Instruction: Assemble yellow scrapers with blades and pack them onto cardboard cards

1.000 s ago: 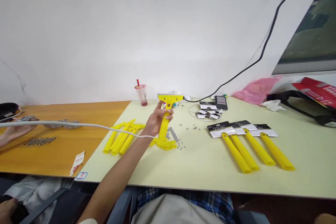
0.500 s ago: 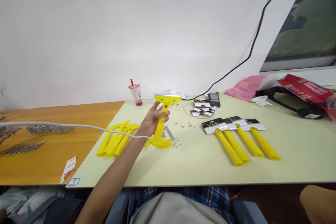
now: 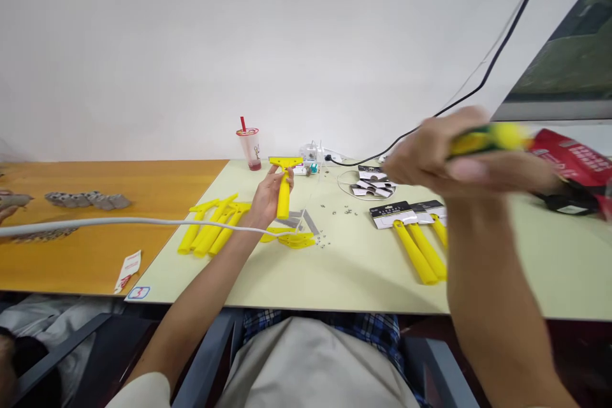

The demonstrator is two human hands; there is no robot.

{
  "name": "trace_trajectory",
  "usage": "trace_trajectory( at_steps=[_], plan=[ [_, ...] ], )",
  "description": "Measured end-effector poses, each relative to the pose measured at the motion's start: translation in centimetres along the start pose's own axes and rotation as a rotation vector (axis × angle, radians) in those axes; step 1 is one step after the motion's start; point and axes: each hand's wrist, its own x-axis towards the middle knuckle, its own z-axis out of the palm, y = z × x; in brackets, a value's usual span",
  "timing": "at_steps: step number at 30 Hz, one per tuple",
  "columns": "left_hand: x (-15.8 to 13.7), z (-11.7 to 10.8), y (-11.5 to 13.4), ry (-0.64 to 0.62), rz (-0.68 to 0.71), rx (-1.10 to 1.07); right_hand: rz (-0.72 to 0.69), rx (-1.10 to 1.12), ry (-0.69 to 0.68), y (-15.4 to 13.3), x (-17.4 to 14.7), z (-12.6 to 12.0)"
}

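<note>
My left hand (image 3: pixel 266 199) is closed round a yellow scraper (image 3: pixel 284 194), held upright with its wide head at the top. Raised at the right, my right hand (image 3: pixel 437 150) is blurred and wrapped round a screwdriver (image 3: pixel 488 139) with a yellow and dark green handle; its shaft cannot be made out. Beneath my left hand lie flat yellow plastic pieces (image 3: pixel 297 240), grey metal blades (image 3: pixel 310 223) and several small screws (image 3: pixel 323 240). More yellow scraper handles (image 3: pixel 210 233) are piled to the left. Scrapers with black-and-white cards (image 3: pixel 415 252) lie on the right, partly behind my right forearm.
A white cable (image 3: pixel 143 222) crosses in front of my left forearm. A cup with a red straw (image 3: pixel 249 150) stands by the wall. Stacked cards (image 3: pixel 373 185) and a black cable (image 3: pixel 401 136) are at the back. Another person's hand (image 3: pixel 7 204) shows at far left.
My right hand has come into view at the right with the screwdriver. My left hand still holds the scraper, now upright and a little further left. The view has shifted.
</note>
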Motion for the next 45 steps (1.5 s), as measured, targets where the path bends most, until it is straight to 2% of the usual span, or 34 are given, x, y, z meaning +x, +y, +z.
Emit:
trace_trajectory(
  at_steps=[3, 7, 9, 12, 16, 22, 32, 37, 45],
  plan=[
    [0.2, -0.7, -0.4, -0.006, -0.021, 0.039, -0.094, 0.061, -0.043, 5.5, 4.2, -0.3],
    [0.4, -1.3, -1.4, 0.013, -0.046, 0.088, 0.086, 0.208, 0.157, 14.8, 7.8, -1.8],
    [0.5, -1.6, -1.7, 0.007, -0.054, 0.106, 0.140, 0.242, 0.203, 18.0, 8.2, -2.4],
    [0.6, -2.0, -2.0, -0.014, -0.056, 0.125, 0.183, 0.256, 0.258, 20.4, 8.1, -2.8],
    [0.7, -2.4, -2.1, -0.017, -0.071, 0.129, 0.194, 0.274, 0.315, 21.8, 8.0, -3.2],
    [0.8, -2.6, -2.4, -0.030, -0.082, 0.140, 0.224, 0.298, 0.319, 23.0, 7.9, -3.5],
    [0.4, -2.2, -2.4, -0.018, -0.091, 0.131, 0.220, 0.320, 0.344, 22.9, 7.8, -3.1],
    [0.2, -2.0, -2.5, 0.011, -0.103, 0.127, 0.173, 0.361, 0.347, 20.0, 9.1, -3.4],
    [-0.3, -1.7, -2.7, 0.004, -0.198, 0.102, -0.065, 0.402, 0.325, 12.6, 12.0, -2.1]
  ],
)
